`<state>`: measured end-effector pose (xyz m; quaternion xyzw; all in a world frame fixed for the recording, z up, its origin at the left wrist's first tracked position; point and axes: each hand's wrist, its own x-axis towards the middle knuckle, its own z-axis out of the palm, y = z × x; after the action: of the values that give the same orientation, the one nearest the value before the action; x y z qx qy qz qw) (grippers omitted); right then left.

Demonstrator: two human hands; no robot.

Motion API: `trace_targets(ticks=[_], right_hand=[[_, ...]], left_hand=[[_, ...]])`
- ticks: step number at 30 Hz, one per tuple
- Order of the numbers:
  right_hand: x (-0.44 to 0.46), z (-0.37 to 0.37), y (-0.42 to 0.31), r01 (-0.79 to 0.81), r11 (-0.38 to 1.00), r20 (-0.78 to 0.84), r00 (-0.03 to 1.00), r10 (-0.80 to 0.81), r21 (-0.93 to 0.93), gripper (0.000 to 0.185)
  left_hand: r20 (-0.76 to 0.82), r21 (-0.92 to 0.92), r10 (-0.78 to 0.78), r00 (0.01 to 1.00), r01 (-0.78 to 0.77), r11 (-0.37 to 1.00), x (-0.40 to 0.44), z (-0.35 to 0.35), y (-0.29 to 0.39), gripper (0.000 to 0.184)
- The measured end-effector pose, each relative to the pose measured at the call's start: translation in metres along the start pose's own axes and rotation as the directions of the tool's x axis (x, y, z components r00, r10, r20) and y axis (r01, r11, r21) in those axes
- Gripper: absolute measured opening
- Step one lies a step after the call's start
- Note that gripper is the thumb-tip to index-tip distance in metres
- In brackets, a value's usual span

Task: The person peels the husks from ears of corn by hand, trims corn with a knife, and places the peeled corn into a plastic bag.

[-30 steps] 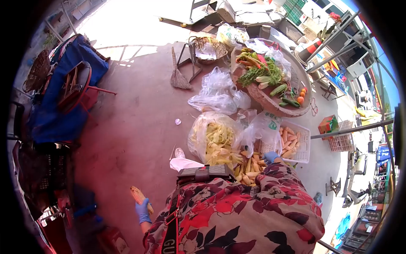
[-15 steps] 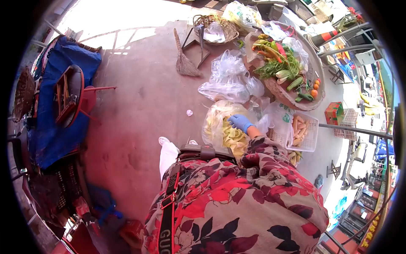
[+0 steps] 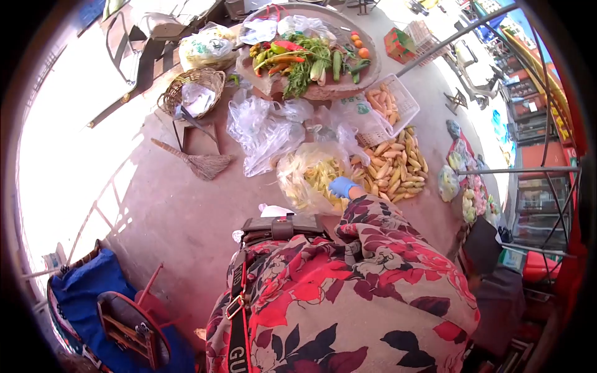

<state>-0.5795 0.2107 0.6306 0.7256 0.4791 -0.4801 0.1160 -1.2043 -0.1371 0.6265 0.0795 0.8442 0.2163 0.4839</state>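
Observation:
My right hand (image 3: pixel 342 187), in a blue glove, reaches down at the right side of a clear plastic bag (image 3: pixel 291 177) full of pale yellow-green corn husks (image 3: pixel 320 177). The glove touches the husks, and its fingertips are too hidden to show what they hold. Just right of the hand lies a heap of corn cobs (image 3: pixel 398 168) on the ground. A white plastic basket (image 3: pixel 404 102) behind the heap holds more peeled cobs (image 3: pixel 382 102). My left hand is out of view.
Crumpled plastic bags (image 3: pixel 264 133) lie behind the husk bag. A round stone table (image 3: pixel 367 43) carries peppers, greens, cucumbers and tomatoes. To the left are a broom (image 3: pixel 202 165), a wicker basket (image 3: pixel 211 78) and an overturned stool (image 3: pixel 134 329) on blue cloth (image 3: pixel 87 280).
My view has turned to the right, bringing the whole corn heap into sight. The gloved hand, its fingers stretched over the husks before, is now lower at the bag's right side.

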Motion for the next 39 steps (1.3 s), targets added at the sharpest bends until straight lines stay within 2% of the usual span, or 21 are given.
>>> trace_targets(ticks=[1, 2, 4, 6, 8, 10, 11, 16, 19, 21, 22, 24, 26, 28, 30, 33, 36, 37, 39], right_hand=[[-0.018, 0.003, -0.014, 0.022, 0.980, -0.074, 0.997, -0.007, 0.200, 0.031], [-0.033, 0.012, -0.023, 0.143, 0.933, -0.162, 0.982, -0.093, 0.331, 0.030], [-0.039, 0.033, -0.035, 0.080, 0.934, -0.196, 0.980, -0.011, 0.348, 0.029], [-0.036, 0.066, -0.027, 0.244, 0.966, -0.248, 0.944, -0.215, 0.091, 0.029], [-0.030, 0.108, -0.008, 0.214, 0.977, -0.167, 0.963, -0.212, -0.001, 0.029], [-0.033, 0.137, 0.004, 0.020, 0.998, 0.016, 1.000, -0.021, 0.060, 0.029], [-0.044, 0.145, 0.008, -0.077, 0.988, 0.024, 0.997, 0.074, 0.136, 0.030], [-0.089, 0.138, 0.008, -0.226, 0.961, 0.056, 0.974, 0.219, 0.163, 0.032], [-0.065, 0.110, -0.005, -0.253, 0.954, 0.091, 0.966, 0.241, 0.164, 0.031], [-0.034, 0.087, -0.008, -0.374, 0.855, 0.128, 0.927, 0.352, 0.358, 0.029], [-0.011, 0.070, -0.018, -0.482, 0.695, 0.187, 0.868, 0.459, 0.533, 0.028], [0.046, 0.035, -0.030, -0.394, 0.739, 0.112, 0.909, 0.402, 0.546, 0.025], [0.086, -0.013, -0.048, -0.041, 0.962, -0.162, 0.983, 0.088, 0.271, 0.024], [0.110, -0.065, -0.093, 0.128, 0.943, -0.277, 0.960, -0.040, 0.306, 0.024], [0.127, -0.118, -0.140, 0.088, 0.722, -0.250, 0.961, 0.121, 0.686, 0.024], [0.168, -0.163, -0.182, 0.099, 0.724, -0.215, 0.974, 0.070, 0.682, 0.025], [0.190, -0.174, -0.233, 0.046, 0.626, -0.127, 0.988, 0.086, 0.778, 0.026], [0.194, -0.176, -0.252, 0.091, 0.657, -0.166, 0.985, 0.052, 0.748, 0.025], [0.220, -0.178, -0.287, 0.110, 0.624, -0.131, 0.991, -0.011, 0.773, 0.027]], left_hand=[[0.034, 0.042, 0.040, 0.999, -0.042, 0.998, 0.025, -0.011, 0.035, 0.040], [0.062, 0.071, 0.073, 0.995, -0.077, 0.994, 0.047, -0.019, 0.067, 0.040], [0.109, 0.102, 0.138, 0.984, -0.149, 0.983, 0.081, -0.026, 0.126, 0.039], [0.154, 0.109, 0.199, 0.968, -0.217, 0.970, 0.107, -0.022, 0.179, 0.039], [0.214, 0.127, 0.236, 0.948, -0.267, 0.955, 0.124, -0.010, 0.223, 0.039], [0.273, 0.148, 0.250, 0.929, -0.297, 0.943, 0.132, 0.007, 0.258, 0.038], [0.296, 0.165, 0.247, 0.923, -0.304, 0.938, 0.134, 0.014, 0.272, 0.038], [0.367, 0.304, 0.188, 0.911, -0.308, 0.902, 0.145, 0.045, 0.322, 0.037], [0.362, 0.415, 0.143, 0.921, -0.297, 0.860, 0.155, 0.052, 0.347, 0.037], [0.339, 0.486, 0.117, 0.933, -0.281, 0.828, 0.163, 0.053, 0.360, 0.037], [0.326, 0.523, 0.101, 0.940, -0.269, 0.809, 0.166, 0.050, 0.368, 0.036], [0.285, 0.567, 0.087, 0.955, -0.241, 0.788, 0.172, 0.045, 0.382, 0.036], [0.235, 0.586, 0.088, 0.968, -0.213, 0.782, 0.177, 0.037, 0.390, 0.036], [0.181, 0.598, 0.088, 0.980, -0.181, 0.781, 0.179, 0.028, 0.395, 0.036], [0.123, 0.604, 0.087, 0.989, -0.144, 0.784, 0.178, 0.019, 0.397, 0.035], [0.064, 0.620, 0.085, 0.994, -0.106, 0.777, 0.180, 0.015, 0.400, 0.035], [0.053, 0.627, 0.114, 0.992, -0.122, 0.770, 0.200, 0.009, 0.411, 0.034], [0.053, 0.627, 0.128, 0.990, -0.132, 0.767, 0.208, 0.008, 0.418, 0.034], [0.052, 0.590, 0.163, 0.985, -0.162, 0.791, 0.230, 0.012, 0.442, 0.034]])
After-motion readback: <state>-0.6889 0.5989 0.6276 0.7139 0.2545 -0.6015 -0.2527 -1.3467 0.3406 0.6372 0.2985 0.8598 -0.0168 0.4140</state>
